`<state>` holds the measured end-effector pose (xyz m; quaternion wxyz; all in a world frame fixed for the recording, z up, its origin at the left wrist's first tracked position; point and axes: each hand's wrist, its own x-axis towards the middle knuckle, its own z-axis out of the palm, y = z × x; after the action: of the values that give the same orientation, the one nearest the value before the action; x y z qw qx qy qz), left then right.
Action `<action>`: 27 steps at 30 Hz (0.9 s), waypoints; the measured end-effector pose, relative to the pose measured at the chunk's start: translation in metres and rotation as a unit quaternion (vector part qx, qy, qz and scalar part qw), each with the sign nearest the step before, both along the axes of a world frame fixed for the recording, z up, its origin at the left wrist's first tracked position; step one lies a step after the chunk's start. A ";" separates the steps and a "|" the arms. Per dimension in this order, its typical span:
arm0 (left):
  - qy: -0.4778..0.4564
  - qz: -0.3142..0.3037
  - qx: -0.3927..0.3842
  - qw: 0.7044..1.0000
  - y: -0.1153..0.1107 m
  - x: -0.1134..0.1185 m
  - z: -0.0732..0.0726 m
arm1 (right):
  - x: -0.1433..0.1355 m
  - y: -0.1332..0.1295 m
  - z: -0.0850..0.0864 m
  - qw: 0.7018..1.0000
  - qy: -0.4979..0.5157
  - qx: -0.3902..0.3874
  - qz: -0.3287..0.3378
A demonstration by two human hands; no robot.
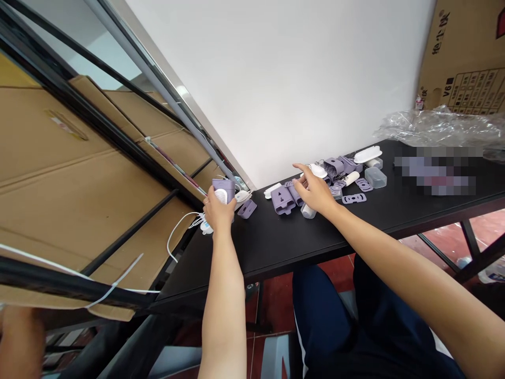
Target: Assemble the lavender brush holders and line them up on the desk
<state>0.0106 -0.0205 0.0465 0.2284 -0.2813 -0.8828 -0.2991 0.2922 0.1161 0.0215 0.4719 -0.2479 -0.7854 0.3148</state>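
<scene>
Below the white wall [276, 79] runs a black counter [268, 242]. The left forearm reaches straight forward over its left end, the left hand [220, 213] closed around a purple casing [224, 184]; the right forearm slants in leftward, the right hand [317, 195] open, fingers spread over purple parts [283, 201]. The gripped casing's long axis looks roughly upright, one end upward, a white rounded piece [221, 196] against it.

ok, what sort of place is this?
Probably a small workshop or packing area: loose purple plastic parts on a black table, a printed cardboard box and clear plastic wrap.
</scene>
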 end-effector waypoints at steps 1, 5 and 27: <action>-0.001 -0.006 -0.019 1.000 0.001 0.000 -0.002 | 0.000 0.000 0.000 1.000 -0.001 0.001 -0.002; -0.039 -0.044 -0.058 0.997 0.008 -0.007 -0.011 | 0.000 0.001 -0.001 1.000 0.002 0.003 -0.005; -0.102 -0.052 -0.197 0.974 0.006 -0.021 -0.017 | 0.001 0.000 0.000 1.000 0.003 0.001 -0.002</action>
<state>-0.0109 -0.0141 0.0294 0.0607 -0.3345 -0.9271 -0.1579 0.2927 0.1161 0.0219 0.4752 -0.2478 -0.7835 0.3144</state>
